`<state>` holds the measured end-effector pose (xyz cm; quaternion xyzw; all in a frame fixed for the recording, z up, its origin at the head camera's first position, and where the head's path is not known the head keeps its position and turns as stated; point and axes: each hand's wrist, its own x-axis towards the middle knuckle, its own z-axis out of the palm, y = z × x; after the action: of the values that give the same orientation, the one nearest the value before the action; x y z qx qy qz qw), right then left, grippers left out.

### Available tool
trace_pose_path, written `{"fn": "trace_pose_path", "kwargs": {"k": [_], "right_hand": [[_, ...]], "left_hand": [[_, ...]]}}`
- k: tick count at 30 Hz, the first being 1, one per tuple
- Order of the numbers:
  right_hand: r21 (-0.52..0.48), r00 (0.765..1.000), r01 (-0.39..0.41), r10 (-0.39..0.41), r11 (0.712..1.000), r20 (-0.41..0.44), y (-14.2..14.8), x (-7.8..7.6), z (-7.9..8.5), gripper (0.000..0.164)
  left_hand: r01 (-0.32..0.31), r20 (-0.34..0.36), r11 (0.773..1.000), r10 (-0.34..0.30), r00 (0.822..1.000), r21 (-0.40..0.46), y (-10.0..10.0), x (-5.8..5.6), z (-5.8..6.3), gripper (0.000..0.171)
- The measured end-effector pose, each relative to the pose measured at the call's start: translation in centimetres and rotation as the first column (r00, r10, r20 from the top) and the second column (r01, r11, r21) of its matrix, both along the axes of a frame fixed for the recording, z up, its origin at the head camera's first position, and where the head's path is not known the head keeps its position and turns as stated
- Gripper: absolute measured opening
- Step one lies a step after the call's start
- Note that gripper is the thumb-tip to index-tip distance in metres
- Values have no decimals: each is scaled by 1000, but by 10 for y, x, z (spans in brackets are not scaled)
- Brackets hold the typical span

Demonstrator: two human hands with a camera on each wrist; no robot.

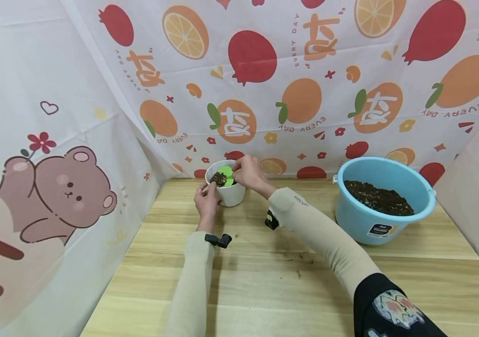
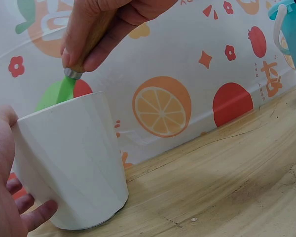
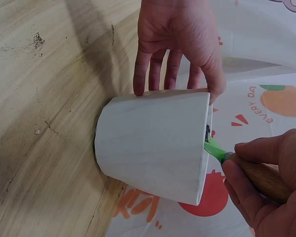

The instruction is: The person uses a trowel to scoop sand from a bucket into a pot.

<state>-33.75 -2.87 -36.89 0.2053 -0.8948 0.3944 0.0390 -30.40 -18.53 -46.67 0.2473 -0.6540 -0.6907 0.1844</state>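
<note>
A white flower pot stands on the table near the back cloth, with dark soil visible inside. My left hand holds it from the left, thumb at the rim and fingers along its side, as the right wrist view shows. My right hand grips the wooden handle of a small trowel with a green blade. That blade dips inside the pot's mouth, over the soil. In the left wrist view, the pot's wall hides the blade's lower end.
A light blue bucket with dark soil stands on the right of the wooden table. Crumbs of soil lie in front of it. A fruit-print cloth hangs right behind the pot.
</note>
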Motion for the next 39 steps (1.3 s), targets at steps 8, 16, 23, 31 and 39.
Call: {"fn": "trace_pose_path", "kwargs": {"k": [8, 16, 23, 31, 39], "right_hand": [[21, 998, -31, 32, 999, -48, 3, 3, 0, 20], [112, 993, -34, 46, 993, -110, 1, 5, 2, 22], [181, 986, -56, 83, 982, -145, 0, 7, 5, 24], [171, 976, -88, 119, 981, -181, 2, 7, 4, 22], [150, 966, -85, 118, 985, -230, 6, 4, 6, 22]], "left_hand": [[-22, -10, 1000, 22, 1000, -4, 2, -1, -1, 49], [-24, -11, 1000, 24, 1000, -2, 2, -1, 1, 47], [-19, -19, 1000, 19, 1000, -4, 3, -1, 1, 46], [-37, -22, 999, 37, 999, 1, 3, -2, -2, 46], [-57, -18, 998, 57, 998, -1, 6, -3, 0, 47]]}}
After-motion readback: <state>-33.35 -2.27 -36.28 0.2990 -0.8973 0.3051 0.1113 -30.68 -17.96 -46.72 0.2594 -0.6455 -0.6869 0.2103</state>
